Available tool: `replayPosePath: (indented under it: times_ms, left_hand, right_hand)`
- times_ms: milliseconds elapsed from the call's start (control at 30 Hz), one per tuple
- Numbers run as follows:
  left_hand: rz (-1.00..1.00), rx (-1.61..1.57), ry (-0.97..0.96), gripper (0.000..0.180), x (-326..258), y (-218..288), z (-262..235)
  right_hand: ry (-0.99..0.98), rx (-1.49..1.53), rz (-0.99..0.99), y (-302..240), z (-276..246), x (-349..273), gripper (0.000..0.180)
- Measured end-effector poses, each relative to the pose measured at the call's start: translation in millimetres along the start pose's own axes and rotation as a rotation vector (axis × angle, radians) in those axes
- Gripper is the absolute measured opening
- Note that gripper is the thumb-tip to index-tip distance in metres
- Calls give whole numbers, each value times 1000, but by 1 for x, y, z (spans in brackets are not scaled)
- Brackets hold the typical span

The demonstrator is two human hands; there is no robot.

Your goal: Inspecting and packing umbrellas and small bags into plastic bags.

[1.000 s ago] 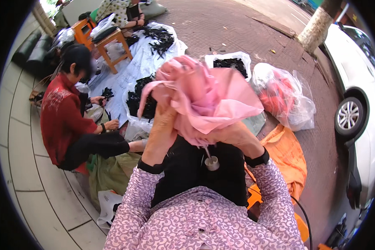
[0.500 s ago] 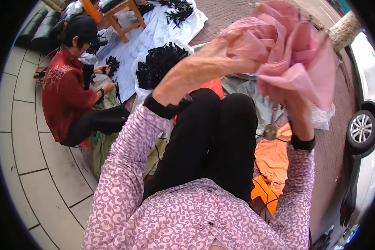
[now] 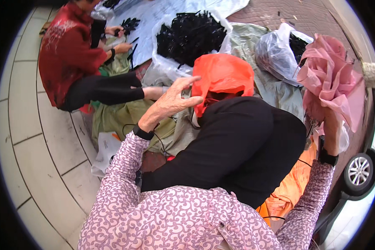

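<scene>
My left hand (image 3: 171,102) is raised over my lap with the thumb and fingers apart, holding nothing. Its fingertips are close to a red plastic bag (image 3: 227,75) that stands in front of my knees. Off to the right, my right hand (image 3: 331,118) holds up a crumpled pink cloth (image 3: 327,71). The folds hide most of that hand's fingers. A dark strap circles each of my wrists.
A white bag heaped with black strips (image 3: 191,39) stands ahead, and a clear plastic bag (image 3: 275,54) with black pieces is farther right. At left sits a person in a red top (image 3: 73,50), handling black strips. Orange cloth (image 3: 293,181) lies by my right leg.
My left hand has come off the pink cloth and moved left, opening. My right hand has carried the cloth right and lower. My knees have swung right, and the red bag shows more.
</scene>
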State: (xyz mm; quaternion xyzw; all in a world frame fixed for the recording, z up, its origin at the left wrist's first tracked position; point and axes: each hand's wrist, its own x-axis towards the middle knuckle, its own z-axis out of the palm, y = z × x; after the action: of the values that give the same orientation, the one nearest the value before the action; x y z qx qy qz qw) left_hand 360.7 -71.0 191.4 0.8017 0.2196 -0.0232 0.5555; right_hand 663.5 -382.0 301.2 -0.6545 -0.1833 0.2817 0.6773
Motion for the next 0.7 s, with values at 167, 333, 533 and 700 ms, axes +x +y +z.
replayPosePath:
  times_ms: [167, 333, 533, 700]
  left_hand:
    - [-114, 25, 187, 76, -28, 0, 29]
    - [-114, 159, 404, 35, -6, -8, 75]
    - [-209, -1010, 237, 15, 1, -19, 39]
    - [-105, -1190, 186, 23, 10, -26, 5]
  right_hand:
    - [-122, -36, -17, -19, 27, 17, 78]
    - [-292, -128, -12, -46, 66, 24, 77]
    - [-690, -347, 82, -47, 149, 39, 76]
    - [-1130, -781, -109, 14, 194, 58, 74]
